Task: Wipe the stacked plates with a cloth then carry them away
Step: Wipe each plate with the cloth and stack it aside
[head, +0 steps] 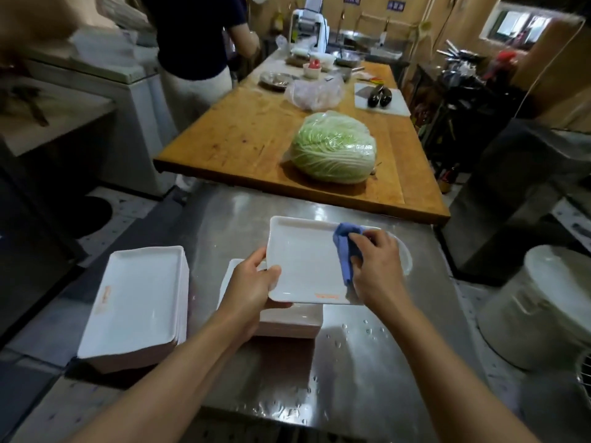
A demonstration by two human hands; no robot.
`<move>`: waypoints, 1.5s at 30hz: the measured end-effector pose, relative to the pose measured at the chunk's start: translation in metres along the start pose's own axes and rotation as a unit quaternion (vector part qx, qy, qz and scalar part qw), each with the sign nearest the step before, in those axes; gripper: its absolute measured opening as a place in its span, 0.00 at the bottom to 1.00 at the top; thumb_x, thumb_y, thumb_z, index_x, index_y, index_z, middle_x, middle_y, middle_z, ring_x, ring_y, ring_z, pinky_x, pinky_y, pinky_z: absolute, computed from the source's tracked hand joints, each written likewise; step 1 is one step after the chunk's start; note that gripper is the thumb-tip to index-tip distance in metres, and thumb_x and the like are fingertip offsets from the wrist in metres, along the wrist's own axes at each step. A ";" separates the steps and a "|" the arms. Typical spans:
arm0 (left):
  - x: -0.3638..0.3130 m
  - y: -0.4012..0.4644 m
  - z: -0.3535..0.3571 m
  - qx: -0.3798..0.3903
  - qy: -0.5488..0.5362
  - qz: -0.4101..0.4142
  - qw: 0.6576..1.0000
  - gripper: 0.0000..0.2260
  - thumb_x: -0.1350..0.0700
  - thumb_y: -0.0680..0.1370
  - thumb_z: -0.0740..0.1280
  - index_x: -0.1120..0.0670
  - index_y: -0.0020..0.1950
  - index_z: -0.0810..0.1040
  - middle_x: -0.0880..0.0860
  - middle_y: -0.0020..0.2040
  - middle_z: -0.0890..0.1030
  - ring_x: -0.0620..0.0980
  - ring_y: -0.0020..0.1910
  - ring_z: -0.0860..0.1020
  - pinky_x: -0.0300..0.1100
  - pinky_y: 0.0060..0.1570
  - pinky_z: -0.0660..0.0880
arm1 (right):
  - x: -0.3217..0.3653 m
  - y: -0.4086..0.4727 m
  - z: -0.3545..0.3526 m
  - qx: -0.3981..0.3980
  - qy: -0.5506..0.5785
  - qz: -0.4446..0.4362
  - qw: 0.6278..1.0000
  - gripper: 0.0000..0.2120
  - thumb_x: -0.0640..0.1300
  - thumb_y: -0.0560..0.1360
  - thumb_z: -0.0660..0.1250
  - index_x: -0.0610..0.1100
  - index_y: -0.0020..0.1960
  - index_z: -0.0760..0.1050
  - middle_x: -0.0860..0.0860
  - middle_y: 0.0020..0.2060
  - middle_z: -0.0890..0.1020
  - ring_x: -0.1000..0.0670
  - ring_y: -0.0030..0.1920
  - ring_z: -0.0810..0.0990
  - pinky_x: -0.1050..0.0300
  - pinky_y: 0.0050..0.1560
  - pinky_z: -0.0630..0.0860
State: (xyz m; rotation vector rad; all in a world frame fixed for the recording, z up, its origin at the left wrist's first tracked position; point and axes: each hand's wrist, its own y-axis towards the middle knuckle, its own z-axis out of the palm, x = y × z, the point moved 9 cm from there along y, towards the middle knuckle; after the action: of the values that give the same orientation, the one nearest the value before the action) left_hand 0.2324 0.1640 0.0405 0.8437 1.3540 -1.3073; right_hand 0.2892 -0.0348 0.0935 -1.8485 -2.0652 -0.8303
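Head view, looking down past both forearms. White rectangular plate (pixel 307 260), shallow, with raised rim and rounded corners, glossy, an orange mark printed near its near edge. Held tilted above a stack of like plates (pixel 287 324) on the steel counter (pixel 367 378). Left hand (pixel 252 289) grasping the plate's left near corner, thumb over the rim, fingers curled beneath. Right hand (pixel 374 266) clenched around a blue cloth (pixel 347 251), pressing it onto the plate's right side; cloth bunched, one strip trailing down toward the near rim. Behind the right hand, the edge of a round clear plate or lid, partly hidden, kind hard to tell.

Second stack of white rectangular plates (pixel 140 302) to the left, well apart from the held plate, overhanging the counter's left edge at its near corner, an orange mark on its left rim. Water droplets scattered on the steel just right of the middle stack and along the near edge.

Beyond the counter's far edge, butting against it and standing higher, a wooden table (pixel 249 132) with a wrapped cabbage (pixel 334 147) close to its near edge, a plastic bag, bowls, and a white cutting board with two dark aubergines farther back. White bucket (pixel 543 302) on the floor beside the counter's right edge. Another person (pixel 195 46) standing at the table's left far side, an open floor aisle running between that side and the cabinets at left. Dark cluttered shelving to the right of the table.
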 end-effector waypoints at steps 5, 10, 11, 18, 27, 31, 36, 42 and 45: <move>-0.011 -0.008 -0.014 0.013 -0.020 0.009 1.000 0.13 0.61 0.81 0.59 0.46 0.62 0.72 0.54 0.56 0.80 0.54 0.50 0.80 0.45 0.37 0.80 | 0.055 0.002 0.016 -0.002 0.031 -0.074 0.997 0.16 0.38 0.76 0.64 0.43 0.64 0.74 0.44 0.61 0.69 0.44 0.62 0.66 0.56 0.62 0.66; -0.024 -0.009 -0.022 0.026 -0.008 0.039 0.999 0.14 0.60 0.82 0.57 0.48 0.65 0.72 0.55 0.51 0.81 0.50 0.43 0.83 0.41 0.32 0.77 | 0.110 -0.013 0.041 0.059 0.085 -0.129 0.986 0.19 0.38 0.77 0.62 0.46 0.66 0.71 0.48 0.64 0.65 0.49 0.65 0.60 0.58 0.65 0.62; -0.025 -0.009 -0.025 0.028 -0.007 0.044 0.999 0.15 0.60 0.82 0.57 0.49 0.66 0.73 0.56 0.52 0.81 0.51 0.44 0.82 0.41 0.32 0.77 | 0.117 -0.018 0.044 0.076 0.098 -0.139 0.983 0.18 0.37 0.76 0.62 0.45 0.66 0.72 0.48 0.64 0.66 0.49 0.65 0.61 0.59 0.65 0.62; -0.036 -0.003 -0.041 -0.005 -0.017 0.060 0.998 0.14 0.59 0.83 0.55 0.53 0.67 0.70 0.53 0.53 0.80 0.48 0.47 0.81 0.40 0.34 0.79 | 0.127 -0.051 0.059 0.183 0.152 -0.149 0.960 0.17 0.40 0.77 0.64 0.45 0.65 0.72 0.52 0.61 0.68 0.54 0.61 0.64 0.58 0.65 0.67; -0.036 0.010 -0.045 -0.049 -0.020 0.037 0.998 0.12 0.61 0.82 0.56 0.53 0.60 0.74 0.54 0.49 0.80 0.52 0.44 0.80 0.42 0.31 0.78 | 0.115 -0.057 0.032 0.073 0.014 -0.267 0.961 0.16 0.28 0.65 0.68 0.40 0.51 0.78 0.45 0.50 0.79 0.41 0.48 0.75 0.44 0.43 0.75; -0.043 0.016 -0.056 -0.073 -0.020 0.036 0.997 0.12 0.61 0.81 0.56 0.49 0.52 0.77 0.51 0.44 0.80 0.50 0.39 0.78 0.38 0.24 0.74 | 0.070 -0.053 0.014 0.054 -0.042 -0.240 0.968 0.18 0.27 0.62 0.72 0.41 0.50 0.79 0.46 0.49 0.80 0.41 0.48 0.78 0.43 0.44 0.76; -0.042 0.020 -0.058 -0.068 -0.013 0.019 0.997 0.12 0.61 0.81 0.56 0.48 0.55 0.76 0.51 0.45 0.80 0.51 0.41 0.78 0.38 0.24 0.75 | 0.049 -0.055 -0.008 0.019 -0.130 -0.240 0.962 0.23 0.26 0.57 0.75 0.41 0.50 0.79 0.47 0.50 0.81 0.43 0.51 0.79 0.50 0.57 0.71; -0.049 0.014 -0.053 -0.057 0.017 0.039 0.997 0.13 0.62 0.81 0.56 0.48 0.55 0.77 0.50 0.42 0.81 0.50 0.38 0.78 0.38 0.24 0.74 | 0.057 -0.066 0.004 0.097 -0.080 -0.214 0.969 0.21 0.36 0.73 0.63 0.41 0.66 0.73 0.46 0.67 0.72 0.46 0.68 0.67 0.56 0.73 0.54; -0.048 0.010 -0.045 -0.043 0.041 0.047 0.997 0.13 0.63 0.80 0.56 0.49 0.55 0.77 0.52 0.42 0.81 0.51 0.36 0.78 0.38 0.24 0.74 | 0.074 -0.059 0.013 0.137 -0.060 -0.221 0.964 0.21 0.41 0.80 0.54 0.46 0.73 0.63 0.50 0.74 0.60 0.51 0.75 0.54 0.67 0.71 0.40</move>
State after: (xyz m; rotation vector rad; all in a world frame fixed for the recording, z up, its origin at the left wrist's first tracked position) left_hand 0.2439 0.2169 0.0790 0.8981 1.4073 -1.1439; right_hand 0.2220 0.0316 0.1078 -1.3431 -2.5673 -0.4933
